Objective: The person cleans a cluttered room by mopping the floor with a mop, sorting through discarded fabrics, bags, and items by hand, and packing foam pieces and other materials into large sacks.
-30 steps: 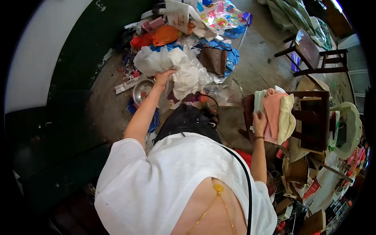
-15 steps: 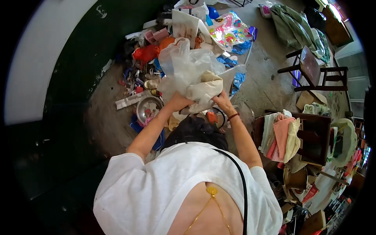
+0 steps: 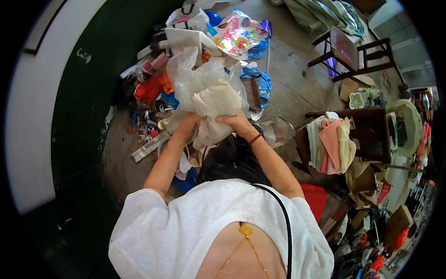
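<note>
A crumpled cream cloth (image 3: 217,98) is bunched up between my two hands, together with a large translucent plastic bag (image 3: 182,69) that spreads out behind it. My left hand (image 3: 189,122) grips the bag at the left of the bundle, its fingertips mostly hidden by the folds. On the right side my right hand (image 3: 236,122) is closed on the cream cloth, thumb lying across the front. A lower fold of the bundle hangs below both hands, over my dark trousers (image 3: 232,160).
Beyond my hands lies a heap of rubbish: a white foam box (image 3: 183,38), a red bag (image 3: 149,89), a colourful foil bag (image 3: 239,32) and a blue bag (image 3: 264,86). To the right stand a wooden chair (image 3: 344,49) and folded towels (image 3: 331,144) on another wooden seat.
The cloth and plastic bag have been gathered into a tighter bundle, and my right hand has moved in with its thumb over the front. The camera view has shifted, sliding the surroundings left.
</note>
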`<state>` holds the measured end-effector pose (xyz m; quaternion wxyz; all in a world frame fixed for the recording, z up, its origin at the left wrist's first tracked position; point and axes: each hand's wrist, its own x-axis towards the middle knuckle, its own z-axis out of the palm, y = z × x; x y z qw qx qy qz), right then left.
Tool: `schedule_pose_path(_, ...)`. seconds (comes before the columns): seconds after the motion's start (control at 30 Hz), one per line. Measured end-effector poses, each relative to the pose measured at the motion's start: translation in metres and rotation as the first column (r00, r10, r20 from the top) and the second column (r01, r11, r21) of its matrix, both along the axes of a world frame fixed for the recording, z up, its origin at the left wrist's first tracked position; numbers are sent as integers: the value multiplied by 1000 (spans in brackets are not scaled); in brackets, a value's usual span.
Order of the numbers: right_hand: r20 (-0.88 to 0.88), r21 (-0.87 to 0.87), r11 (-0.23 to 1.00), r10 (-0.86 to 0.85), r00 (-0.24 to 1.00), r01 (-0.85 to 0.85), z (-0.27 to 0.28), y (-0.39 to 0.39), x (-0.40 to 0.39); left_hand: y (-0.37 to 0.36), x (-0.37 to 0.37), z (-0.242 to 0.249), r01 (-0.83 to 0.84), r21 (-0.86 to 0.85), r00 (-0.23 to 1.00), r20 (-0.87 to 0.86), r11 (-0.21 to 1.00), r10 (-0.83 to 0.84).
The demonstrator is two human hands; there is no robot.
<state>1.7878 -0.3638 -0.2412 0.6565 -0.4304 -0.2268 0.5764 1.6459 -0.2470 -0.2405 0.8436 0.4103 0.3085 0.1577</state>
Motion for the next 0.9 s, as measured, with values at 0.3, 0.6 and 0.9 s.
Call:
schedule_pose_path(0.3,-125,-30,940,-342,931,341,-21,-8,91,12,108,-10,356,469,920,-330,808,-213)
schedule_pose_path(0.6,-297,83,973,-181,938,214,-25,11,268,34,287,19,583,492,786,-543,647,-295)
schedule_pose_path(0.9,-77,35,888,-455,887,459,-2,20,539,32,582,17,278,183,961,-40,943,-275)
